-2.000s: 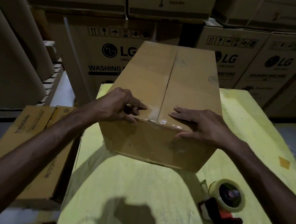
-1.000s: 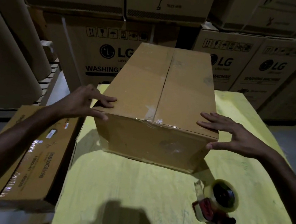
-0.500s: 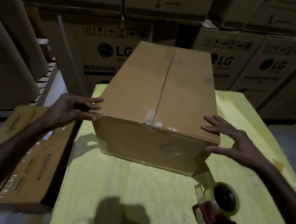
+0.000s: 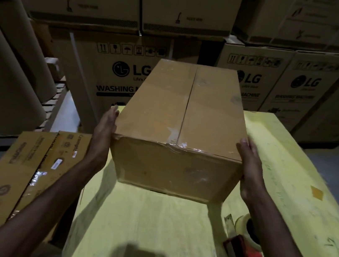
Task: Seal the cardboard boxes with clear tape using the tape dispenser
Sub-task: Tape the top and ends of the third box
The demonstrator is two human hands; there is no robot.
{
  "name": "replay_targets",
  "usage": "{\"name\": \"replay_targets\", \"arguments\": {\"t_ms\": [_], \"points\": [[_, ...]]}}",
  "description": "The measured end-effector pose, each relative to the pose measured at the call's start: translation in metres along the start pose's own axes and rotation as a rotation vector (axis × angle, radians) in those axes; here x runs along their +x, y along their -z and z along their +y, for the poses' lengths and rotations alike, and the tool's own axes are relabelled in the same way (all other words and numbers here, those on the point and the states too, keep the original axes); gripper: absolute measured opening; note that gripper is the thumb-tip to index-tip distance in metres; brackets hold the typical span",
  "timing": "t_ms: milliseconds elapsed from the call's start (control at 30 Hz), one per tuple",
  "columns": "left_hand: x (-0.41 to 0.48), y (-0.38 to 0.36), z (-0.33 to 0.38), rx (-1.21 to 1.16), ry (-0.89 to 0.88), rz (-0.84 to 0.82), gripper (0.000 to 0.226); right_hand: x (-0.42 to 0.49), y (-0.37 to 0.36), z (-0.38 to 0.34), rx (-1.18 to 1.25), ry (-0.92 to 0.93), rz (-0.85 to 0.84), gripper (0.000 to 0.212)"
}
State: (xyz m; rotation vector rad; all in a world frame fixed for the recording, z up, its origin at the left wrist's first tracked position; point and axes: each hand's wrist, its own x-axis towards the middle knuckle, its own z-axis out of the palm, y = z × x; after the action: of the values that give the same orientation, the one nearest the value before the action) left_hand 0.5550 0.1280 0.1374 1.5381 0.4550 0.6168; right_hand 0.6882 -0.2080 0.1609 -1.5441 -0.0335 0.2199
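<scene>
Yellow table (image 4: 149, 224), cardboard box (image 4: 183, 117) pressed between straight fingers (image 4: 111, 116) of left hand (image 4: 100, 140) and right hand (image 4: 250, 169), LG cartons (image 4: 111, 71) stacked behind.

The cardboard box (image 4: 181, 130) sits between the two hands. The left hand (image 4: 102, 140) lies flat against its left side, the right hand (image 4: 250, 169) flat against its right side, both near the box's near end. A tape strip (image 4: 174, 145) runs along the near top edge, between the hands. The table (image 4: 149, 224) extends below both hands and toward the person. The tape dispenser (image 4: 243, 247) lies on the table behind the right hand, partly under the right forearm. A printed carton (image 4: 25, 173) lies left of the left forearm, beside the table's left edge. Stacked cartons (image 4: 117, 72) stand beyond both hands, behind the box. Large rolls (image 4: 9, 60) lean far left of the left hand
</scene>
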Motion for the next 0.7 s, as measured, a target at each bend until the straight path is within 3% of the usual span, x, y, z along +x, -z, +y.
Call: {"name": "replay_targets", "arguments": {"t_ms": [67, 200, 267, 367, 533, 700], "points": [[0.020, 0.007, 0.002, -0.145, 0.248, -0.123, 0.052, 0.002, -0.004, -0.012, 0.080, -0.206, -0.009, 0.049], [0.049, 0.031, 0.016, -0.372, 0.649, -0.409, 0.090, 0.005, 0.008, -0.025, 0.065, -0.509, -0.193, 0.040], [0.053, 0.029, 0.019, -0.349, 0.702, -0.442, 0.097, 0.007, 0.011, -0.026, 0.062, -0.556, -0.221, 0.047], [0.055, 0.020, 0.019, -0.230, 0.769, -0.416, 0.087, 0.011, 0.009, -0.024, 0.037, -0.556, -0.194, 0.059], [0.055, 0.029, 0.019, 0.021, 0.825, -0.433, 0.076, 0.009, 0.013, -0.017, -0.062, -0.584, -0.149, 0.053], [0.033, 0.028, 0.019, 0.043, 0.803, -0.372, 0.073, -0.009, 0.013, -0.001, 0.118, -0.533, -0.104, 0.050]]}}
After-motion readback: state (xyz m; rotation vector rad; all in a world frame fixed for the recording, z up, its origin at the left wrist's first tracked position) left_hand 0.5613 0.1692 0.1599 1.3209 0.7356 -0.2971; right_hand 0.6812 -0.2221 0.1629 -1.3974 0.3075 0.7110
